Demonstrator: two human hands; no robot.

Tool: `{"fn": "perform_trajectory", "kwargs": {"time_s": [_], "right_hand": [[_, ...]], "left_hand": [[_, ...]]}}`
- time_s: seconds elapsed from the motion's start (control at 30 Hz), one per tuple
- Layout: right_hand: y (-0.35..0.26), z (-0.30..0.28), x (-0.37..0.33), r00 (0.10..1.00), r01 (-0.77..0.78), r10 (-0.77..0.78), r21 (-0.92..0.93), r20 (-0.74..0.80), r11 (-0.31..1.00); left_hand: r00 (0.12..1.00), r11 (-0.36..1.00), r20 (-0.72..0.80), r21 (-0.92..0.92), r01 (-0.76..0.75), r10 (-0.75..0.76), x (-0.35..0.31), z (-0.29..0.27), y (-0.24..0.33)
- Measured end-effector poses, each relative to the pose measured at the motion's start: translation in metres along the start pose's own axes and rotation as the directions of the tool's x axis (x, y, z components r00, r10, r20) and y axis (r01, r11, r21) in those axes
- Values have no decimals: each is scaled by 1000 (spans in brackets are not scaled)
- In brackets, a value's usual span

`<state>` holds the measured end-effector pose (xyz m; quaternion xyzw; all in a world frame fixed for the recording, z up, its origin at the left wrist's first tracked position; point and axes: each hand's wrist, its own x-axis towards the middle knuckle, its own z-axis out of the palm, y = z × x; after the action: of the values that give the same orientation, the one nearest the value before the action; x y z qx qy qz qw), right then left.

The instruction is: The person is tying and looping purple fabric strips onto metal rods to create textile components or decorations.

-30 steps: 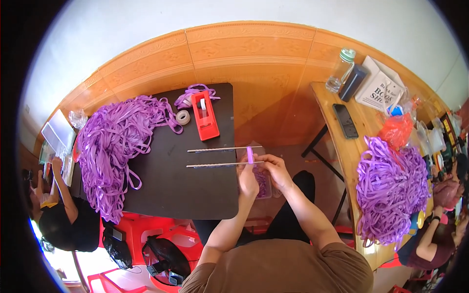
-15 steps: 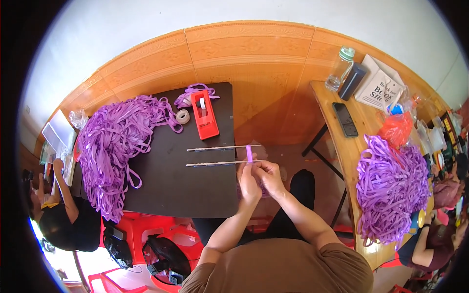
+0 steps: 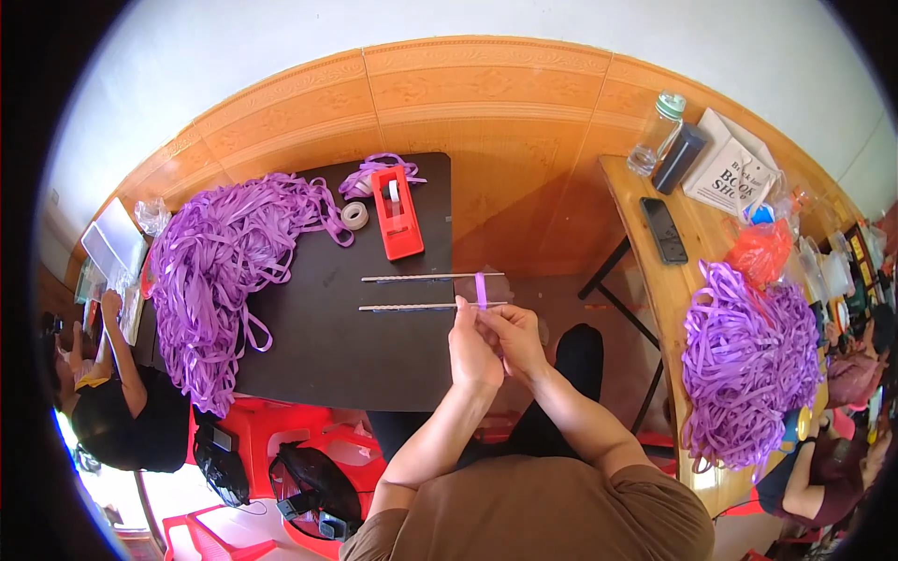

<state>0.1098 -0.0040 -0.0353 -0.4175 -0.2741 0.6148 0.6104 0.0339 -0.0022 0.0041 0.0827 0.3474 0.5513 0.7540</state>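
Observation:
Two thin pale rods, the far rod and the near rod, lie side by side, reaching past the black table's right edge. A flat purple ribbon spans them close to their right ends. My left hand is closed below the near rod, its thumb raised against the rod; what its curled fingers hold is hidden. My right hand pinches the ribbon just under the near rod, beside my left hand. Part of the ribbon is hidden behind my hands.
A large heap of purple ribbon covers the black table's left side, with a tape roll and red tape dispenser nearby. The wooden table at right holds another ribbon heap, a phone and bottles. Other people sit at both sides.
My left thumb has lifted from the ribbon and moved up and left along the near rod. My right fingers have shifted left and slightly down, under the rod.

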Motion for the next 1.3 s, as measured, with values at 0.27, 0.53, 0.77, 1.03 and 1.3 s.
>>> {"fn": "perform_trajectory", "kwargs": {"time_s": [0.27, 0.53, 0.77, 1.03, 1.3], "right_hand": [[-25, -9, -8, 959, 222, -235, -96, -159, 970], [-67, 25, 67, 925, 338, -229, -385, 303, 859], [-39, 94, 134, 905, 420, -314, -483, 287, 768], [-25, 113, 168, 985, 131, -72, -399, 160, 907], [-33, 128, 115, 986, 146, -106, -357, 129, 923]], "left_hand": [[961, 973, 159, 72, 217, -226, -1, -9, 30], [931, 949, 225, -65, 309, -288, -2, -20, 32], [915, 925, 277, -159, 346, -295, 1, -25, 32], [909, 926, 288, -140, 350, -300, -3, -18, 34], [933, 950, 256, -116, 291, -255, -11, -13, 40]]}}
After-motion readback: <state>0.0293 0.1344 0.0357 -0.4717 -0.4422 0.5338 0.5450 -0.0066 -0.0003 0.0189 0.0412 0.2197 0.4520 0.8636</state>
